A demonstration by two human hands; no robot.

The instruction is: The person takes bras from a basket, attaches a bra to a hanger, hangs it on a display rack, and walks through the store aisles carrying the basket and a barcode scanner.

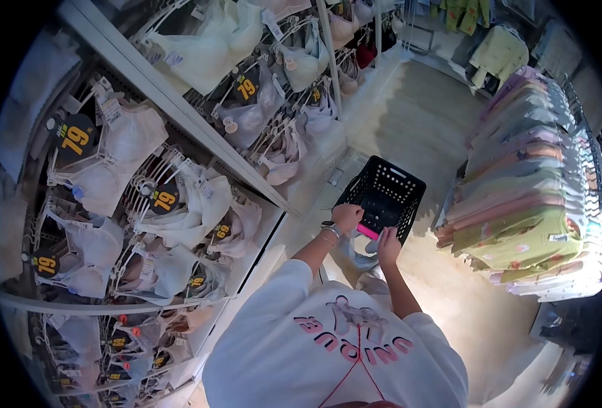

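My left hand (347,217), with a watch and a bracelet on the wrist, is closed at the left end of a short bright pink bar (367,231). At the bar's other end is my right hand (388,247), its fingers bent and pressed together. The bar lies along the near side of a black perforated shopping basket (410,187); whether it is part of the basket I cannot tell. Dark, small shapes inside the basket are too unclear to name. Just below the bar, between my forearms, some greyish material (362,258) shows, its kind unclear.
Racks of hanging bras (179,204) with round black price tags (77,139) line the left wall. To the right, a rail carries a dense row of pastel tops (518,177). Pale aisle floor (416,102) runs between them. More garments (501,54) hang at the far end.
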